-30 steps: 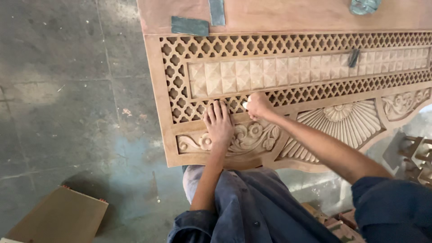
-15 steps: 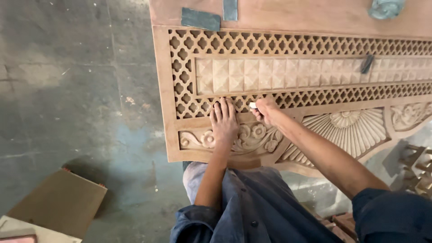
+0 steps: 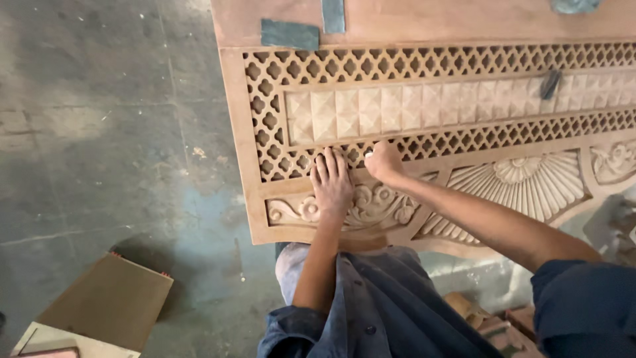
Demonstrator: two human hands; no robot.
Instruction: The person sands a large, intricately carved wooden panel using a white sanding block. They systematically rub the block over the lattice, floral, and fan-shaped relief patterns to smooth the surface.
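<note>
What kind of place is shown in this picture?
Probably a woodcarving workshop: both hands, left hand and right hand, rest on a large carved wooden panel with lattice work, above a stained concrete floor, with sandpaper pieces lying nearby.

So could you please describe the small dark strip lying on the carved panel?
Start at the big carved wooden panel. Along its band of raised pyramid squares, far right, lies a small dark strip, the only loose thing on it.

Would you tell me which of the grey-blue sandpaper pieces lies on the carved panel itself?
The small dark piece on the pyramid-tile row at right; the others lie on the plain board above.
</note>
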